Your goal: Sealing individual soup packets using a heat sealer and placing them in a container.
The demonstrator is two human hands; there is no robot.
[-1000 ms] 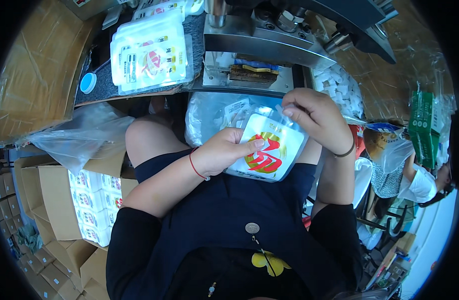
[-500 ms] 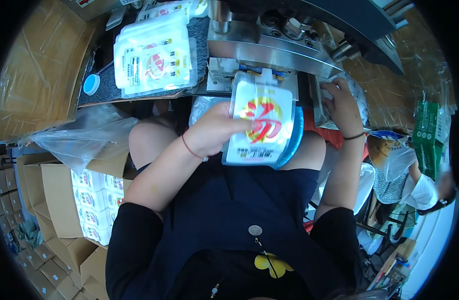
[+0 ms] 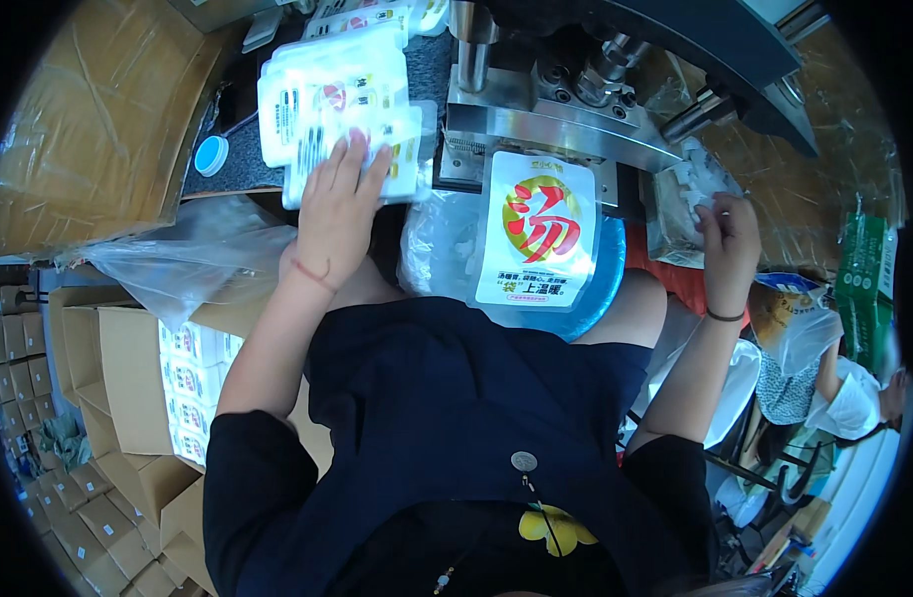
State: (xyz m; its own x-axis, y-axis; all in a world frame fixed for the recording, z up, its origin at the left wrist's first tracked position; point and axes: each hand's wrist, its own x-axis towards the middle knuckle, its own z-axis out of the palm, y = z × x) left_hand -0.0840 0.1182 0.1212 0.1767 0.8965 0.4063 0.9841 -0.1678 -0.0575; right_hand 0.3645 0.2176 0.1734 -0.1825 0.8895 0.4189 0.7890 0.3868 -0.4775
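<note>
left hand laid fingers-spread on pouch stack, worktop beneath, right hand well apart at white pieces — grip unclear, single pouch before metal press

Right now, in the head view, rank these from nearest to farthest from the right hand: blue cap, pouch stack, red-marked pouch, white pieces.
1. White pieces: beside the right hand.
2. Red-marked pouch: centre.
3. Pouch stack: left, under the left hand.
4. Blue cap: far left.
</note>
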